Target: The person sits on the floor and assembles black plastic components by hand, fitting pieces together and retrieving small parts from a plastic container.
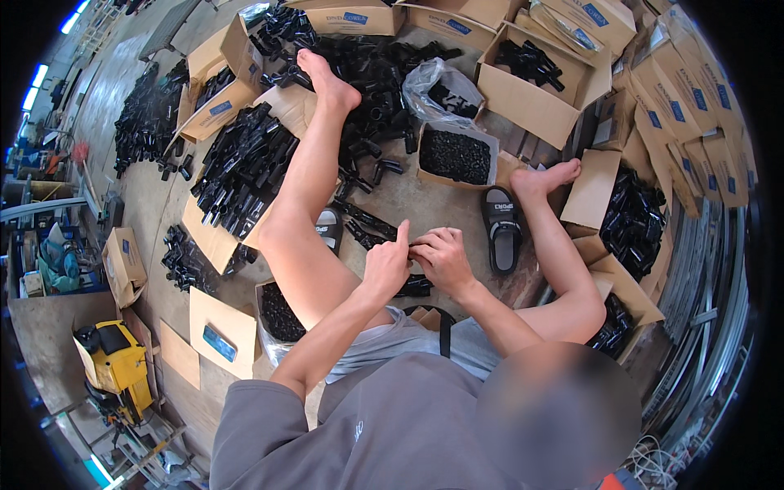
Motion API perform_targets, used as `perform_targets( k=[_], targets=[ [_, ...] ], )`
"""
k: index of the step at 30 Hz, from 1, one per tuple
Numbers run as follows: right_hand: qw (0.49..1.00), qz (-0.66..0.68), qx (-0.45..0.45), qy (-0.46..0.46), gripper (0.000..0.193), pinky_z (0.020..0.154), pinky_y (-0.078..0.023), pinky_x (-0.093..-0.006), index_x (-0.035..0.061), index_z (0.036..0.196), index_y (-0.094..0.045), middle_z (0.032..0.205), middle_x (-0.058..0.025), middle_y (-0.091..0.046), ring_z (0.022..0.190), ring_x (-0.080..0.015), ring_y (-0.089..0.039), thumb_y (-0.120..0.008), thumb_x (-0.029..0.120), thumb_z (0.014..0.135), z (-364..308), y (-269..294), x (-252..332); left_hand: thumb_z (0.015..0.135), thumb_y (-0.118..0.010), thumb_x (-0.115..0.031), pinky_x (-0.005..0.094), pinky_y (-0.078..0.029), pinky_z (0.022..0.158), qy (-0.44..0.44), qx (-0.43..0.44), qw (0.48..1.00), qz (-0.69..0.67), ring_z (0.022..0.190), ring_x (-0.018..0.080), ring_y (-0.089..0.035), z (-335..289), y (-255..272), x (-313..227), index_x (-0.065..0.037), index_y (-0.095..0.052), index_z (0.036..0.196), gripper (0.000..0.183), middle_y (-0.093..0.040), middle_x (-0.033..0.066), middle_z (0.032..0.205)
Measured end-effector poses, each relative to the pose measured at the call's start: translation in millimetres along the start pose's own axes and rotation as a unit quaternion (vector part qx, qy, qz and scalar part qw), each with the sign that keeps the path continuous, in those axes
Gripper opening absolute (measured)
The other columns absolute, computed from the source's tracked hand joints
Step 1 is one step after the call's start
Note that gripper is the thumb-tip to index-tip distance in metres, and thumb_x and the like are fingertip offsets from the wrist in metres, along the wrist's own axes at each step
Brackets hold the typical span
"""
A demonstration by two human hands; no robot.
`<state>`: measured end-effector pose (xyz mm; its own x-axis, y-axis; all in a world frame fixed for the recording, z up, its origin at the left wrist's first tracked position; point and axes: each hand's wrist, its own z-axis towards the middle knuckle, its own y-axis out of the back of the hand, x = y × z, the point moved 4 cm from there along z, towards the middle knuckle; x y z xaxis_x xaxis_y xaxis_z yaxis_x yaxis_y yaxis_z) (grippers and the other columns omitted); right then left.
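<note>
My left hand (387,266) and my right hand (445,260) meet in front of my lap. On the left hand the index finger points up and the other fingers are curled in. The right hand's fingers are bent in a pinch against it. Something small and dark shows between them, mostly hidden by the fingers. Just beyond the hands lie black tubular plastic parts (365,220). More dark parts (416,285) lie close below the hands. A shallow box of small black pieces (455,158) stands farther off, between my feet.
Black tubes heap on flattened cardboard (245,167) at the left. Open cartons (523,102) stand at the far side, and one with black parts (633,216) at the right. A sandal (503,233) lies by my right leg, a phone (220,343) on cardboard at the left.
</note>
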<state>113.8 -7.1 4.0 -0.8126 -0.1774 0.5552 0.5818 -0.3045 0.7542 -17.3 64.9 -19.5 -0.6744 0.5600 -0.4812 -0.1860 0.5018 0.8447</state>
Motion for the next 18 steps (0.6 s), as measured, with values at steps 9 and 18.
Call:
perform_targets(
  k=[9, 18],
  targets=[
    [0.958, 0.013, -0.163, -0.237, 0.009, 0.093, -0.049, -0.0404, 0.0075, 0.099, -0.076, 0.103, -0.0094, -0.075, 0.101, -0.0285, -0.068, -0.072, 0.013, 0.093, -9.1, 37.9, -58.6, 0.092, -0.076, -0.016, 0.043, -0.058, 0.085, 0.156, 0.052, 0.902, -0.399, 0.1, 0.0295, -0.073, -1.2, -19.2, 35.3, 0.0, -0.065, 0.125, 0.039, -0.076, 0.0144, 0.105],
    [0.947, -0.015, -0.149, -0.285, 0.016, 0.092, -0.052, -0.0432, 0.0029, 0.103, -0.074, 0.103, -0.0158, -0.073, 0.101, -0.0343, -0.068, -0.065, 0.016, 0.098, 26.0, 30.2, -143.6, 0.106, -0.062, -0.025, 0.0387, -0.056, 0.108, 0.224, 0.152, 0.391, -0.88, 0.116, 0.0221, -0.068, -6.6, -28.0, 30.2, -0.003, -0.059, 0.137, 0.038, -0.069, 0.0097, 0.125]
  ],
)
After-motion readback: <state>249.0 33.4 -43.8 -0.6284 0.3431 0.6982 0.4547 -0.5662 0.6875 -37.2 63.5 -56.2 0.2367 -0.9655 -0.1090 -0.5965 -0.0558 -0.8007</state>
